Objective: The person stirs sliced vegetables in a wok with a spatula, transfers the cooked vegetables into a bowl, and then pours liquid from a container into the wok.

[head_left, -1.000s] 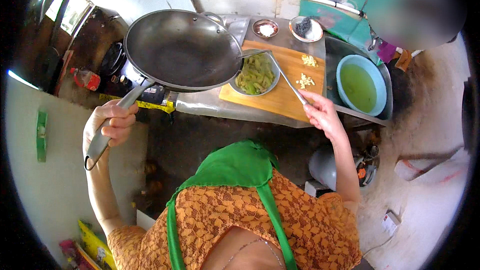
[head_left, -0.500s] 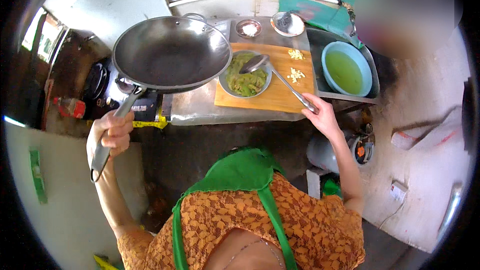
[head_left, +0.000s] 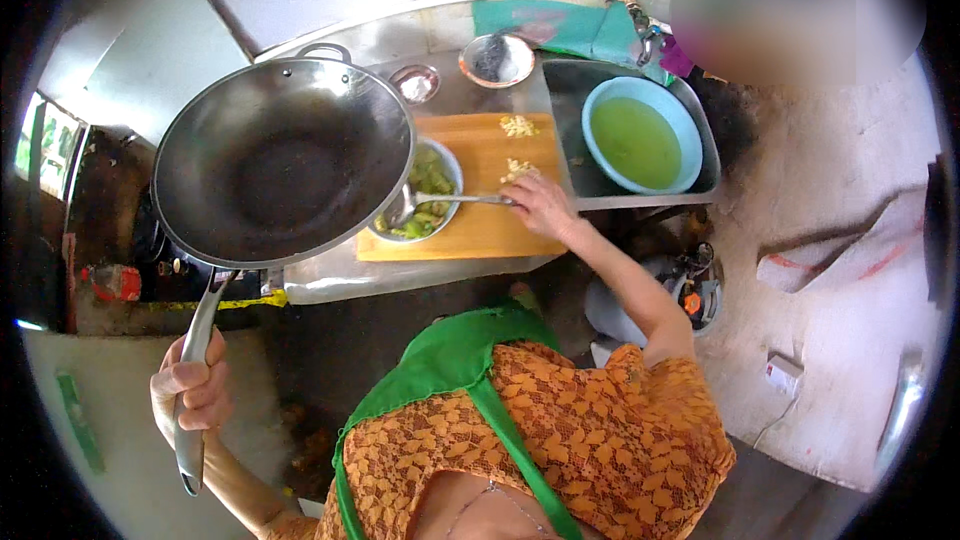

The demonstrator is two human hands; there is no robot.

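My left hand (head_left: 190, 390) is closed round the long metal handle of a large dark wok (head_left: 285, 160), raised at the left, its inside facing up. No food shows in the wok. Its right rim hides part of a bowl (head_left: 458, 172) of green vegetables (head_left: 432, 180), which look cut up. My right hand (head_left: 543, 206) grips a metal ladle (head_left: 475, 199) by its handle end. The ladle's head is at the bowl's left side, next to the wok's rim. Beneath the bowl lies a wooden cutting board (head_left: 490, 238), with two small heaps of chopped pale garlic (head_left: 518, 126) on it.
A light blue basin (head_left: 597, 145) of greenish water stands in the metal sink (head_left: 563, 90) at right. Behind the board are a small dish of white stuff (head_left: 415, 85) and a wider bowl (head_left: 497, 60). A red-labelled bottle (head_left: 112, 282) lies by the stove at left.
The ladle's head has swung left and nearer within the bowl, toward the wok's rim. My right hand has moved left, over the board. The wok now overlaps the bowl. The whole view has shifted.
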